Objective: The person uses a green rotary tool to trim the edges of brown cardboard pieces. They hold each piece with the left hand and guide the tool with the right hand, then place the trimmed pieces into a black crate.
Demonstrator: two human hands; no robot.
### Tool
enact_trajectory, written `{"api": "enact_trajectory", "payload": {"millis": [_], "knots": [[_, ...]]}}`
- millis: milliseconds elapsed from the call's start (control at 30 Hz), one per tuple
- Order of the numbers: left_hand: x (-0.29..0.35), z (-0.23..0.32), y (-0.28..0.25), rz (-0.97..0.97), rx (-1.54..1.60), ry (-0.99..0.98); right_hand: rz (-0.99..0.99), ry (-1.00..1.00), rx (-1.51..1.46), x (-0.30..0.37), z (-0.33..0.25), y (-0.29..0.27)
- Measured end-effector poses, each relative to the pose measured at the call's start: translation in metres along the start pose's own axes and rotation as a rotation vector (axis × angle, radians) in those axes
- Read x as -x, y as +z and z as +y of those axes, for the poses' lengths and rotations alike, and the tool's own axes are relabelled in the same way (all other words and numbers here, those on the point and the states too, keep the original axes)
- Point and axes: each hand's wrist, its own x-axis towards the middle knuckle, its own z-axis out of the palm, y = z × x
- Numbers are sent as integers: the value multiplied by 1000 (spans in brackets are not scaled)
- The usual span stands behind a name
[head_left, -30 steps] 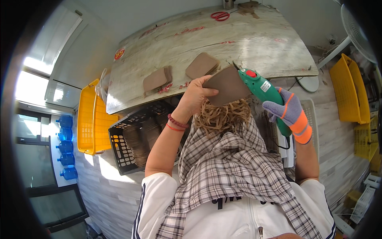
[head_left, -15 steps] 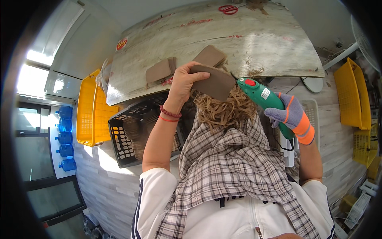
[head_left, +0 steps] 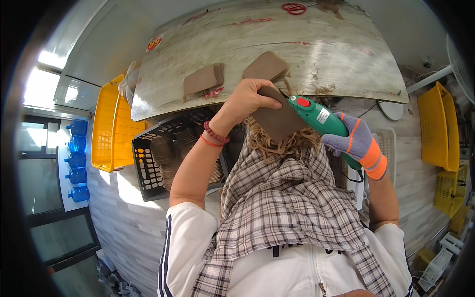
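Bare, my left hand (head_left: 251,99) pinches a flat brown sheet with rounded corners (head_left: 282,119) between thumb and fingers; its material I cannot tell. My right hand (head_left: 349,136), in a grey and orange glove, is closed round a green electric cutter (head_left: 316,117) with a red switch. The cutter's dark tip is at the sheet's upper right edge; contact is unclear. Beneath the sheet, curly brown trimmings (head_left: 264,143) lie heaped on a plaid apron (head_left: 282,208) over my lap. Two stacks of similar sheets, a left one (head_left: 202,80) and a right one (head_left: 266,65), lie on the table.
The worn wooden table (head_left: 346,54) bears red scissors (head_left: 294,8) at its far side. A black crate (head_left: 148,180) with many brown sheets stands left of my lap. Yellow baskets stand at left (head_left: 111,133) and right (head_left: 438,126). Blue water bottles (head_left: 76,160) line the far left.
My left hand has moved slightly right and turned the sheet, so it hangs more steeply. The cutter has shifted a little left, its tip now along another part of the edge.
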Motion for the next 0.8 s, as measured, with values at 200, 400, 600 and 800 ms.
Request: {"api": "enact_trajectory", "payload": {"millis": [200,400,600,800], "knots": [[-5,-9,-6,-90,-37,-21,-75,31,-27,-17,-9,9],[2,-22,-69,293,74,130,78,4,-212,-26,7,16],[-3,-91,-220,979,-171,107,154,90,-117,-15,42,-1],[-49,-85,-122,849,-1298,327,250,151,-144,-9,70,3]]}}
